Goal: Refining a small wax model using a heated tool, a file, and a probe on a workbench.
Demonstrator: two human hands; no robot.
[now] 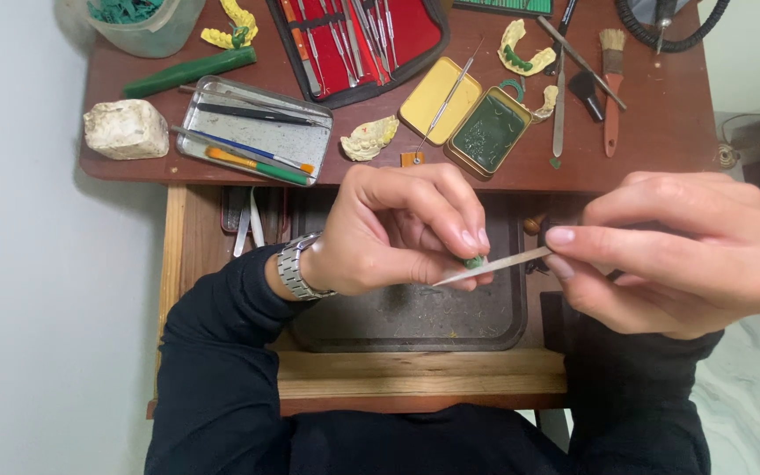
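Observation:
My left hand, with a steel watch on its wrist, pinches a small green wax piece between thumb and fingertips. My right hand holds a thin metal carving tool like a pen; its pointed tip touches the green piece. Both hands hover over a dark tray in an open wooden drawer.
On the brown desk lie a red case of instruments, a metal tin with tools, yellow dental casts, an open yellow tin with green wax, a brush, a green stick, a white stone block.

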